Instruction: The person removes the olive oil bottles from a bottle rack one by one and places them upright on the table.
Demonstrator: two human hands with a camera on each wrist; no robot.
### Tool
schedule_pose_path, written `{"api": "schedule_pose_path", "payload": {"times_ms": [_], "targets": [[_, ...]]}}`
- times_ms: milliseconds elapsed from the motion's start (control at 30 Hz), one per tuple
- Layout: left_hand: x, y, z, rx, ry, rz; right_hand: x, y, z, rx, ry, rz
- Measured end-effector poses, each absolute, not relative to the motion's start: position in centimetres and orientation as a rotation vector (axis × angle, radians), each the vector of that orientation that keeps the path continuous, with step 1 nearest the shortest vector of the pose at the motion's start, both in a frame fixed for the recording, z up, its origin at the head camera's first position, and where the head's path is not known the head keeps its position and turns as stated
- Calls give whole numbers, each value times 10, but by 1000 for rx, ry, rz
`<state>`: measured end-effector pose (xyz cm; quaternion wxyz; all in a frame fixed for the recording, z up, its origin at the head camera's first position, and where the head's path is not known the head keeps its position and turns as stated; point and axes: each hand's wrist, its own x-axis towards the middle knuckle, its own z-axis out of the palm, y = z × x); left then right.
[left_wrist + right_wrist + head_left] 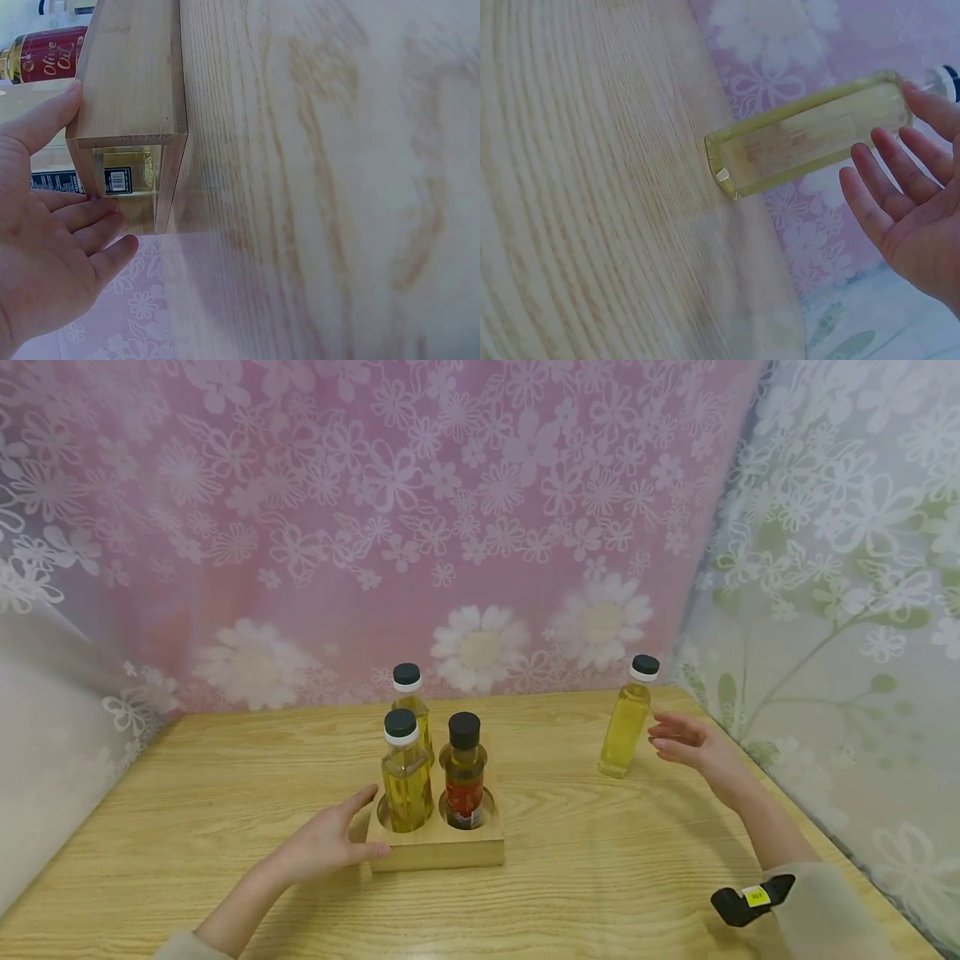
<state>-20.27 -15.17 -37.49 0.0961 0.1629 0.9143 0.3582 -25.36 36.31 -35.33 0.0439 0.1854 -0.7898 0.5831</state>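
A wooden bottle rack (pixel 438 853) with round holes stands on the table. Two bottles of yellow oil with dark caps sit in its left side, a front one (pixel 407 785) and a back one (pixel 412 702). At the front right is a dark bottle with a red label (pixel 464 777); "Olive Oil" is readable on a red label (pixel 51 54) in the left wrist view. My left hand (pixel 318 842) touches the rack's left front corner, thumb and fingers spread. Right of the rack stands another oil bottle (pixel 625 731). Beside it, apart from it, my right hand (pixel 693 750) has its fingers loosely bent.
Underneath everything is a wood-grain table (pixel 555 877). A pink floral curtain (pixel 450 527) hangs along its back edge, and a pale floral curtain (pixel 847 610) borders the right side. A black strap device (pixel 750 900) is on the right wrist.
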Motion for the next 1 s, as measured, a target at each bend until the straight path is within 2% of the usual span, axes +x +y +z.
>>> {"api": "schedule_pose_path", "payload": {"times_ms": [333,1000], "targets": [[-204,-152,-377,491,2711,1051,-238,323,-334,559,-2573,1705],[-204,-152,-376,509,2680,1082,-248,230,-329,809,-2636,1868]]}}
